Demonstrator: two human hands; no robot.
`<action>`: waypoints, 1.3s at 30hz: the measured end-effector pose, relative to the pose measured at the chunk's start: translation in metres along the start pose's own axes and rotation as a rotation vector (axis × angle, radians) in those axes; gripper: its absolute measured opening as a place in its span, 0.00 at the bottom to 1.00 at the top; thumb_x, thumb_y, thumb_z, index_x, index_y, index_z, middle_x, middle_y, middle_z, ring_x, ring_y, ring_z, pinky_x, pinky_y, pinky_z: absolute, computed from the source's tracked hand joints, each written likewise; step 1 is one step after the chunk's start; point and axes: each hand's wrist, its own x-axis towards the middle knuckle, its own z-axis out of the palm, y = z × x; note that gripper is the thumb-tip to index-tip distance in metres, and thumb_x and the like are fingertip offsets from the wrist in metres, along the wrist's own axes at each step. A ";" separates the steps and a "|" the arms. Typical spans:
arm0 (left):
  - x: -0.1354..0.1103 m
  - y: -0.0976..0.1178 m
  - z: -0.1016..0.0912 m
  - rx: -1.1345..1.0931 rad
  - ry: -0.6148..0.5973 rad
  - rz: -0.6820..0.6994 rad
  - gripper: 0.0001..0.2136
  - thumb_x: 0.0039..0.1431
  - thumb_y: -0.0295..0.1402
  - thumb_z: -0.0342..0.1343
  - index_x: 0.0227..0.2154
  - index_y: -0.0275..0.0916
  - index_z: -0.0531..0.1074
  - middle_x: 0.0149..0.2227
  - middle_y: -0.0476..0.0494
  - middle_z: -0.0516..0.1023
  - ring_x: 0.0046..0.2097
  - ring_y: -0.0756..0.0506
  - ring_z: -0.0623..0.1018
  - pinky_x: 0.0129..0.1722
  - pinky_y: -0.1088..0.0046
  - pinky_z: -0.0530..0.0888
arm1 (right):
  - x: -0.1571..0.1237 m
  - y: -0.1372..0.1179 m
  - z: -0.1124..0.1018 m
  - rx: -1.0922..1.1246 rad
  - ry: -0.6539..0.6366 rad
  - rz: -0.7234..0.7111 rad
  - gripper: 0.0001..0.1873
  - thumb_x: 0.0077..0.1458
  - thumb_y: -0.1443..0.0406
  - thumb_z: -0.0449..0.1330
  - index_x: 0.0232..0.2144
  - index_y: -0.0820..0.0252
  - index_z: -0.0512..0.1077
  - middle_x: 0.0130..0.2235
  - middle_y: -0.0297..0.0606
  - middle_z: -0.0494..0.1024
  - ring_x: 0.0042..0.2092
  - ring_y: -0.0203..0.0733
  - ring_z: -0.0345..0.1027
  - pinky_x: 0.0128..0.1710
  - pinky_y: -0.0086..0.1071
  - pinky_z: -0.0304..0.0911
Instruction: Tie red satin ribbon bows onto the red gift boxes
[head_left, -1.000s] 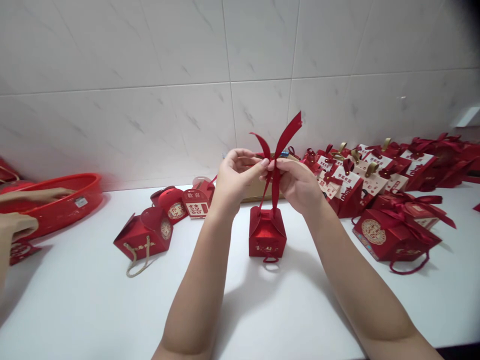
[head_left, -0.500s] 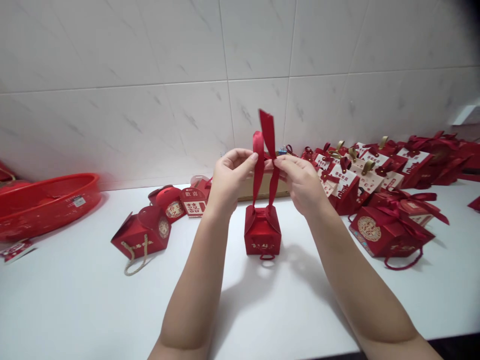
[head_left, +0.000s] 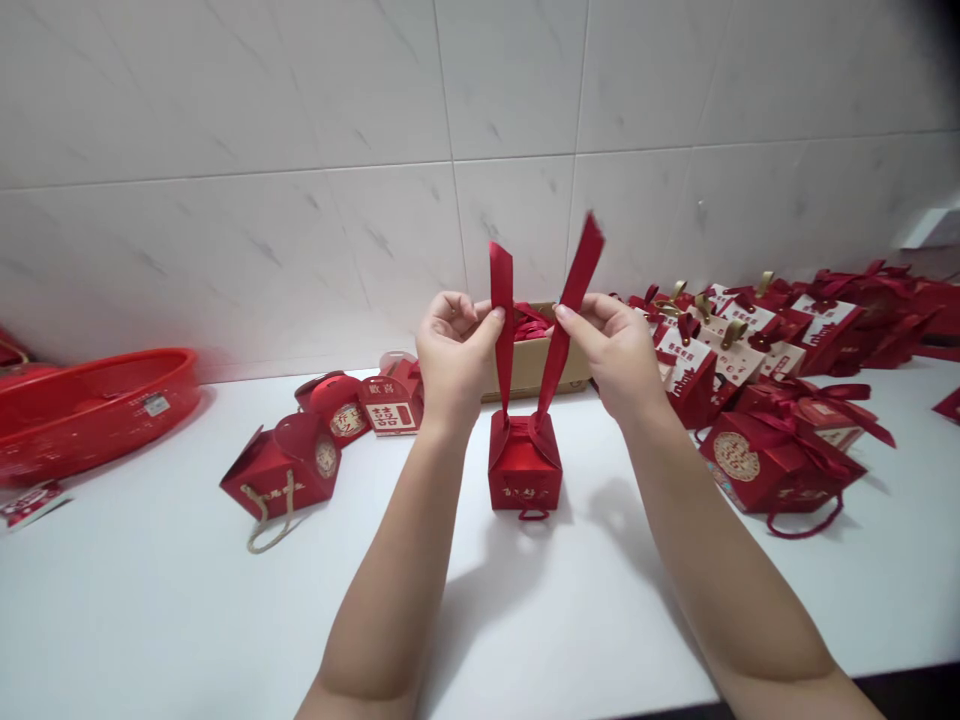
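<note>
A small red gift box (head_left: 525,470) with gold lettering stands upright on the white table, a thin cord loop at its front. Two ends of a red ribbon (head_left: 553,372) rise from its folded top, spreading apart into a V. Between thumb and fingers, my left hand (head_left: 457,350) pinches the left end, whose tip sticks up above the grip. The right end is pinched in my right hand (head_left: 611,350), its tip slanting up to the right. Behind the ribbon, a cardboard box (head_left: 529,362) holds more red ribbons, partly hidden by my hands.
Several finished red and white gift boxes (head_left: 686,360) crowd the right side, with a bow-tied red box (head_left: 780,465) before them. On the left are a rope-handled red box (head_left: 289,470), a box with white characters (head_left: 390,405) and a red plastic basin (head_left: 97,410). A tiled wall (head_left: 300,250) rises behind.
The two ribbon ends have moved apart. The left one was looped over and now stands straight with its tip up; the right one leans further right with my right hand.
</note>
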 end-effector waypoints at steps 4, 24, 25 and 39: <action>0.002 0.000 -0.002 0.113 0.015 0.059 0.05 0.47 0.26 0.59 0.25 0.38 0.68 0.29 0.49 0.77 0.35 0.50 0.78 0.38 0.76 0.75 | 0.000 -0.002 -0.001 0.007 0.020 -0.016 0.06 0.50 0.62 0.62 0.28 0.58 0.74 0.31 0.33 0.79 0.34 0.36 0.73 0.37 0.31 0.69; 0.003 0.001 -0.006 0.142 -0.001 0.136 0.03 0.50 0.27 0.59 0.29 0.39 0.75 0.33 0.47 0.80 0.38 0.48 0.79 0.40 0.72 0.77 | 0.001 0.001 0.001 -0.122 0.040 -0.125 0.07 0.48 0.60 0.64 0.27 0.58 0.76 0.28 0.34 0.79 0.31 0.37 0.71 0.34 0.31 0.67; 0.003 0.001 -0.007 0.145 -0.003 0.137 0.03 0.50 0.27 0.59 0.29 0.39 0.75 0.33 0.47 0.80 0.39 0.48 0.79 0.40 0.72 0.77 | 0.001 0.001 0.001 -0.121 0.053 -0.129 0.07 0.48 0.60 0.64 0.27 0.58 0.76 0.28 0.34 0.79 0.31 0.37 0.71 0.34 0.31 0.67; 0.005 0.004 -0.010 0.187 0.014 0.169 0.04 0.50 0.29 0.60 0.30 0.40 0.74 0.33 0.47 0.80 0.39 0.48 0.79 0.40 0.72 0.77 | -0.002 -0.004 -0.003 -0.076 0.091 -0.177 0.08 0.50 0.59 0.62 0.29 0.59 0.75 0.31 0.34 0.80 0.36 0.37 0.74 0.41 0.34 0.69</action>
